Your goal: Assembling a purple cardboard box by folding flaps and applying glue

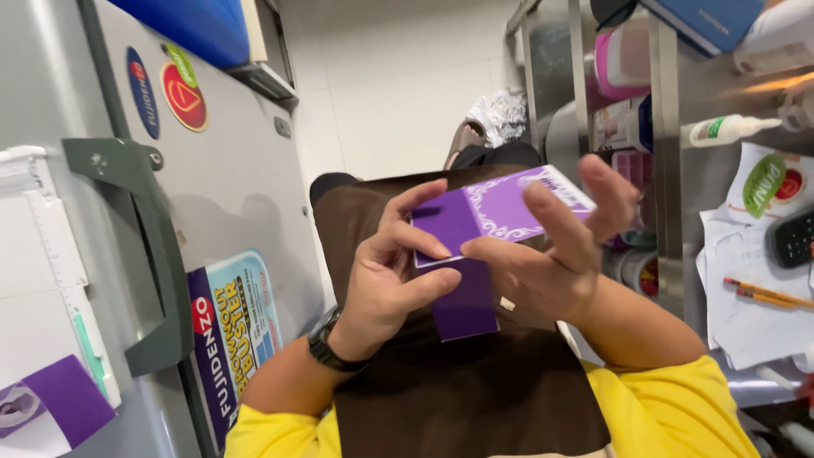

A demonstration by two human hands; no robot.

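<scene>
purple cardboard, a flat-folding box with a pale scrolled border, sits at the centre of the view, held up in front of a brown apron. the left hand is at about eight o'clock of the box, its fingers curled around the lower left corner, thumb pressing on the plain purple panel and forefinger bent over the top edge; a dark wristwatch circles that wrist. the right hand is at four o'clock of the box, gripping it too: thumb laid on the front face, long fingers spread behind and up past the right end. a loose purple flap hangs down at six o'clock from the box, between the two palms.

yellow sleeves show at the bottom edge. at nine o'clock stands a grey fridge door with a dark green handle and several stickers. at two to three o'clock is a steel rack with a white squeeze bottle, papers, orange pencils and a dark calculator, all well apart from the hands.
</scene>
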